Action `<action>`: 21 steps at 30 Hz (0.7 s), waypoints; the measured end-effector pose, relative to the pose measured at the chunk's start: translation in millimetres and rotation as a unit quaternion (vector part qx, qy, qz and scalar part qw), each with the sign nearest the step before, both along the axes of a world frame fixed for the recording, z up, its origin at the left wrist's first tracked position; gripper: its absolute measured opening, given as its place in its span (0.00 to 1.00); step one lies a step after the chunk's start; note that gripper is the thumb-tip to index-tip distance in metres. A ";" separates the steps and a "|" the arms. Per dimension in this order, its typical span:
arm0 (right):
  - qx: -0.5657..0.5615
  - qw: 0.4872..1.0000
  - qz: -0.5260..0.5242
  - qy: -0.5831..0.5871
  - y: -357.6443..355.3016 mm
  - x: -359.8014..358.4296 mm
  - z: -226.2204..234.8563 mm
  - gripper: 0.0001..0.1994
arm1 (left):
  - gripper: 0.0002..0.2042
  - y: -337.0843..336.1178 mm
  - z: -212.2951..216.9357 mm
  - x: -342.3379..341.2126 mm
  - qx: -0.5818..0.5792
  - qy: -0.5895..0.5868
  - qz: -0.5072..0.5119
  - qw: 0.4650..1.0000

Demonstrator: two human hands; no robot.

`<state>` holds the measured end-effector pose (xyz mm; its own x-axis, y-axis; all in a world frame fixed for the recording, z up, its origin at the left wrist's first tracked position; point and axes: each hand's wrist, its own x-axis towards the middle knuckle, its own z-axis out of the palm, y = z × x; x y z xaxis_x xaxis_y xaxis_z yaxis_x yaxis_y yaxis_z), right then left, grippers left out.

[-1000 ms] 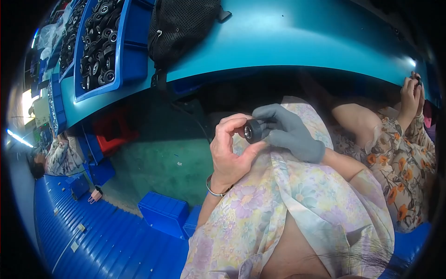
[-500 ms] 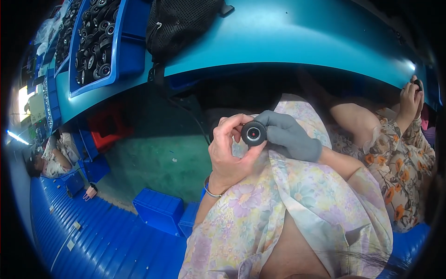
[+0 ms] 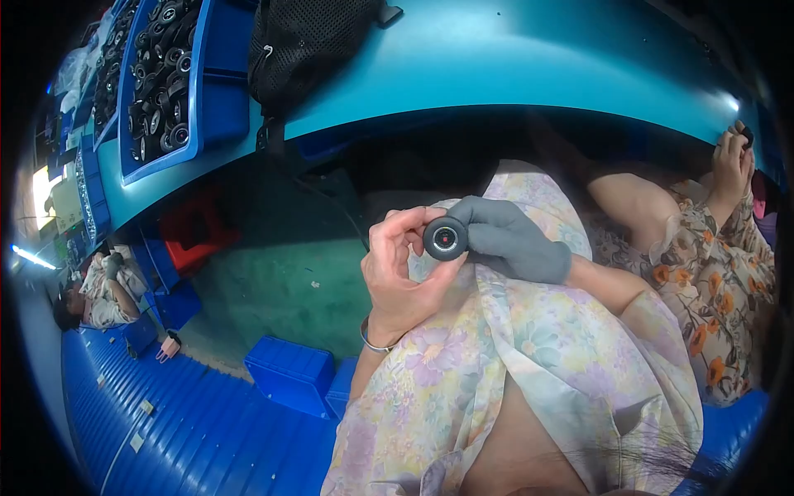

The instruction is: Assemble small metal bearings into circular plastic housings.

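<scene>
A small black toy wheel (image 3: pixel 446 239) with a silver ring and a reddish centre faces up in front of my body. My bare left hand (image 3: pixel 403 269) pinches it from the left, with the thumb at its lower edge and fingers at its upper edge. My right hand (image 3: pixel 513 241), in a grey glove, grips the same wheel from the right with bent fingers. Some fingertips are hidden behind the wheel.
A blue bin (image 3: pixel 196 124) full of similar wheels stands on the blue-green table (image 3: pixel 463 66), beside a black mesh bag (image 3: pixel 310 50). Below left are a red stool (image 3: pixel 194 227) and blue crates (image 3: pixel 289 374). At right, a co-worker's hands (image 3: pixel 732 165) hold a dark object.
Both hands and the wheel have shifted slightly left in the picture, and the wheel's face has turned a little. Bin and bag have also shifted left and up.
</scene>
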<state>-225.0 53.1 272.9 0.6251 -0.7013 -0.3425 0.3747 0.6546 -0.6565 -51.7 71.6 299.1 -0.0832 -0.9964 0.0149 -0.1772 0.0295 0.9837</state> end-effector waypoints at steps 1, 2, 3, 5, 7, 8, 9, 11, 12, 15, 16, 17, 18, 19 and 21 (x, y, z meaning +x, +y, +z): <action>0.000 1.000 0.000 -0.001 0.4 -0.1 -0.5 0.11 | 0.30 0.8 1.5 1.1 0.018 -0.005 -0.013 1.000; 0.008 1.000 -0.007 -0.014 1.4 -0.3 -1.1 0.11 | 0.30 1.0 2.4 0.7 0.017 -0.006 -0.013 1.000; 0.016 0.999 -0.014 -0.028 2.1 -0.6 -1.4 0.11 | 0.30 1.1 3.2 0.0 0.015 -0.016 -0.013 1.000; 0.014 1.000 -0.008 -0.015 1.2 -1.7 1.7 0.11 | 0.31 0.8 2.9 -0.7 0.012 -0.028 -0.010 0.999; 0.011 1.000 -0.004 -0.002 0.3 -2.3 4.5 0.12 | 0.30 -1.3 0.4 -1.5 -0.049 -0.067 -0.014 0.996; 0.010 1.000 0.003 0.022 0.1 -2.1 5.3 0.12 | 0.30 -1.4 0.8 -1.9 -0.049 -0.068 -0.014 0.996; 0.008 0.999 0.009 0.046 -0.1 -2.1 6.3 0.12 | 0.31 -1.5 1.3 -2.4 -0.066 -0.084 -0.026 0.994; 0.004 0.998 0.010 0.058 -1.1 -3.2 11.9 0.11 | 0.32 -1.5 2.1 -3.2 -0.083 -0.100 -0.038 0.991; 0.000 0.997 0.010 0.071 -1.4 -3.8 14.7 0.10 | 0.34 -0.7 2.5 -3.5 -0.078 -0.093 -0.037 0.992; -0.003 0.995 0.014 0.095 -2.3 -5.0 20.3 0.09 | 0.37 0.9 1.9 -4.5 -0.070 -0.081 -0.037 0.994; -0.003 0.995 0.014 0.094 -1.4 -5.0 20.1 0.09 | 0.38 2.0 0.2 -4.4 -0.060 -0.054 -0.036 0.996; -0.001 0.996 0.013 0.091 -0.2 -4.9 19.2 0.08 | 0.39 3.1 -1.4 -4.5 -0.050 -0.027 -0.034 0.998; 0.002 0.996 0.013 0.088 0.8 -4.7 18.2 0.08 | 0.39 4.1 -2.7 -5.0 -0.051 -0.028 -0.034 0.998; 0.002 0.996 0.013 0.087 1.5 -4.7 17.2 0.08 | 0.39 4.9 -4.2 -5.8 -0.050 -0.006 -0.031 0.998; 0.002 0.997 0.006 0.076 2.7 -4.8 15.9 0.08 | 0.39 5.6 -4.4 -6.5 -0.049 0.016 -0.026 0.998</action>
